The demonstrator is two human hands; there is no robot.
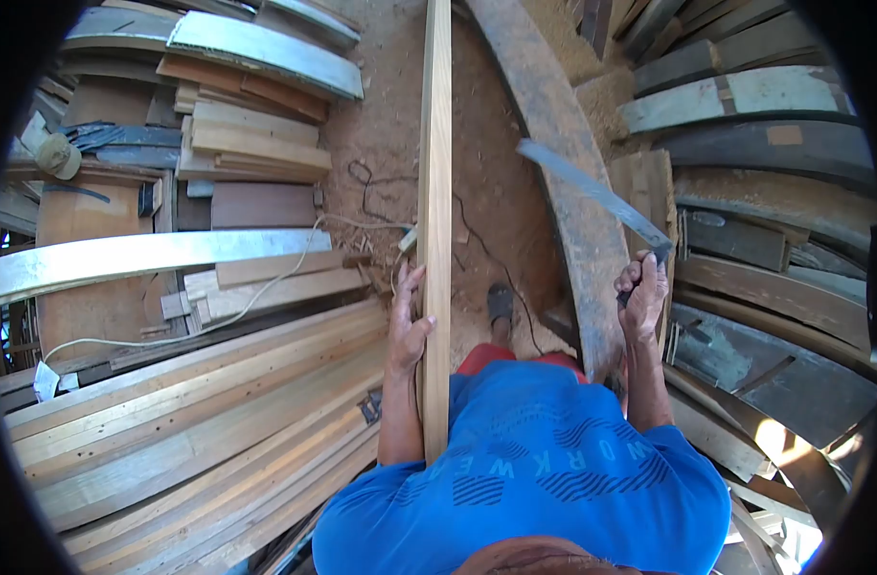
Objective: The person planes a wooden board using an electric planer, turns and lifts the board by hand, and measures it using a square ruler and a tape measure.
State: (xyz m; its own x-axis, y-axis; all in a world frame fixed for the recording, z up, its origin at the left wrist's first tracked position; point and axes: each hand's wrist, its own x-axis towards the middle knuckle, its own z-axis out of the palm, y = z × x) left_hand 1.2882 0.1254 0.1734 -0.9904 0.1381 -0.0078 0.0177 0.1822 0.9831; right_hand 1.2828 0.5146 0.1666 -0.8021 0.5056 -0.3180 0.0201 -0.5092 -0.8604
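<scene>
A long, pale wooden beam point(438, 192) runs from beside my left upper arm to the top of the view. My left hand point(411, 311) is wrapped against its left side, with the thumb on the beam and part of the fingers bent along the edge. Out to the right, my right hand point(641, 289) is closed around the dark handle of a try square point(592, 192). Its long metal blade points up and left, apart from the beam, over a weathered plank point(577, 206).
Stacked long boards point(218, 412) lie at left, with shorter planks point(256, 144) beyond them. A pale cable point(266, 287) crosses the left stacks, and a dark cord point(496, 259) lies on the dirt floor point(381, 125). More stacked timber point(774, 192) stands at right.
</scene>
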